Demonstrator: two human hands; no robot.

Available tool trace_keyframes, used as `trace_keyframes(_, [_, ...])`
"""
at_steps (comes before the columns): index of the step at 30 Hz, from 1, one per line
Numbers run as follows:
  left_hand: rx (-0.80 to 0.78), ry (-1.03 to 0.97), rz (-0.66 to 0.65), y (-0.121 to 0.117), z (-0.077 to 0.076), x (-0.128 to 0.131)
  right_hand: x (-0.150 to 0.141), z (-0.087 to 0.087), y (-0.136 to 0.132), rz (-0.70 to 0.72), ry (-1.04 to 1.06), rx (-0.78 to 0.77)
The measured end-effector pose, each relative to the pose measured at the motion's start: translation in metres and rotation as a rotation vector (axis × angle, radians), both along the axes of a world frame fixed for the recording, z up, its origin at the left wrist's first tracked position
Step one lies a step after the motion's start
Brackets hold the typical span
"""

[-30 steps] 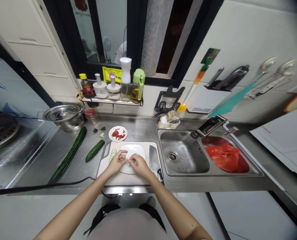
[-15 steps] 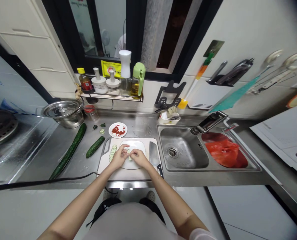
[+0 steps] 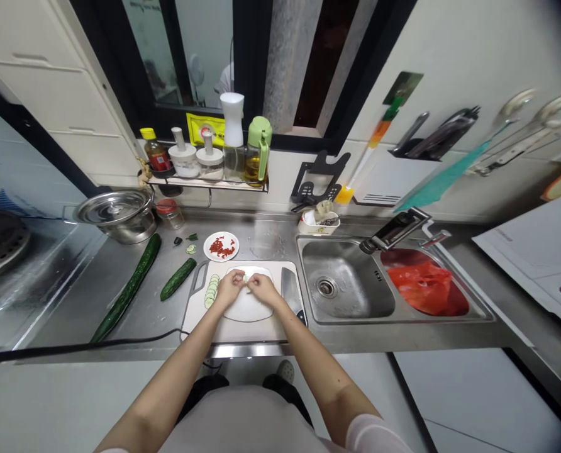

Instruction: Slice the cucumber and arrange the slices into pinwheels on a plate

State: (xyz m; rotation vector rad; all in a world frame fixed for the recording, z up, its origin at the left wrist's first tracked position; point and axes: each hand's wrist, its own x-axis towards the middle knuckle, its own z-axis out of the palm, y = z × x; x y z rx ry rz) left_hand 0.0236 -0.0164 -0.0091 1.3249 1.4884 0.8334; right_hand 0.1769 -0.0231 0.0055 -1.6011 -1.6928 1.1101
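Over a white plate [image 3: 247, 313], my left hand [image 3: 231, 287] and my right hand [image 3: 262, 289] meet with their fingers pinched. Between the fingertips shows a pale green cucumber slice [image 3: 245, 280], partly hidden by them. The plate rests on a light cutting board [image 3: 202, 324]. Left of my left hand, a row of overlapping cucumber slices [image 3: 211, 290] lies on the board. A kitchen knife [image 3: 288, 288] lies flat along the board's right side, its dark handle toward me. Beyond the board sits a small white plate [image 3: 221, 246] of chopped red pieces.
Left of the board lie a shorter cucumber [image 3: 178, 279] and a long cucumber [image 3: 128, 286]. A black cable [image 3: 120, 341] crosses the counter's front left. A lidded steel pot [image 3: 120, 214] stands behind. On the right is a sink [image 3: 349, 283] with a red bag [image 3: 422, 286] in its smaller basin.
Both hands have moved slightly away from me, toward the plate's far part, still pinched together around the slice. The camera view has shifted a little.
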Motion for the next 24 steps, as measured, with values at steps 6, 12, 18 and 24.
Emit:
trace_keyframes(6, [-0.018, 0.051, 0.010, 0.014, -0.008, 0.002, 0.000, -0.002, 0.009, -0.024, -0.129, -0.003])
trace_keyframes(12, [-0.031, 0.159, 0.017, 0.023, -0.011, 0.007, -0.003, -0.008, 0.016, -0.061, -0.195, -0.028])
trace_keyframes(18, [-0.030, 0.247, 0.015, 0.024, -0.007, 0.011, -0.007, -0.012, 0.019, -0.103, -0.287, -0.066])
trace_keyframes(24, [-0.001, 0.312, 0.004, 0.024, 0.001, 0.012, -0.015, -0.006, 0.017, -0.114, -0.412, -0.095])
